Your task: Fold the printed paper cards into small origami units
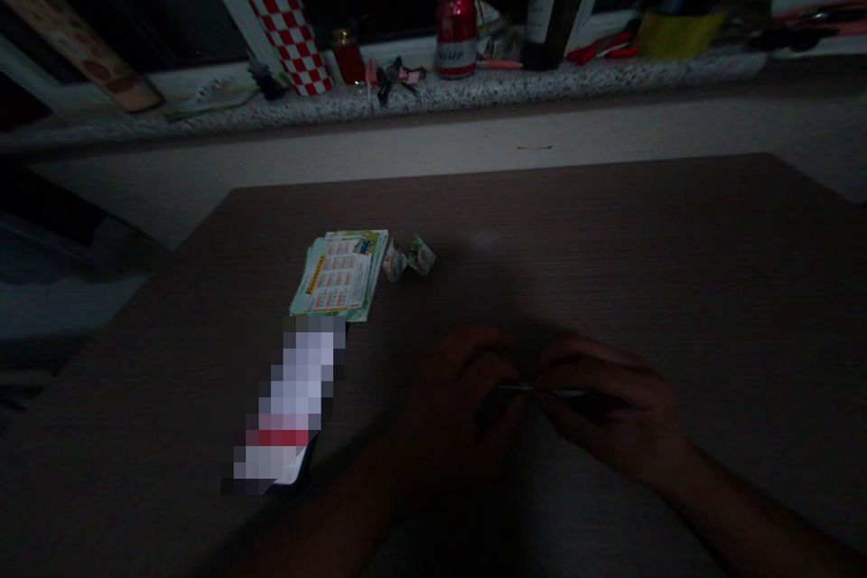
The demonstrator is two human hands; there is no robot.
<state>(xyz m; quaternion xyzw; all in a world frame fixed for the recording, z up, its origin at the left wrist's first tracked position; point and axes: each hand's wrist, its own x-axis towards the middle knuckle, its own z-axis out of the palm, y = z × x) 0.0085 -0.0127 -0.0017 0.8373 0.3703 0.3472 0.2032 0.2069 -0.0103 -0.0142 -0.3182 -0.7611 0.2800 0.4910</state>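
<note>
The scene is very dark. Both my hands meet low over the brown table [610, 244]. My left hand [453, 406] and my right hand [610, 406] are closed in a pinch on a thin pale strip of paper [535, 390] stretched between them. A stack of printed colourful paper sheets [339, 273] lies further up the table to the left. Two small folded paper pieces [407, 258] sit just right of the stack.
A blurred-out flat object [288, 411] lies left of my left hand. Behind the table runs a speckled stone ledge [474, 90] with a red can [456, 33], a dark bottle [548, 0], a red-and-white checked item [291, 41] and small clutter.
</note>
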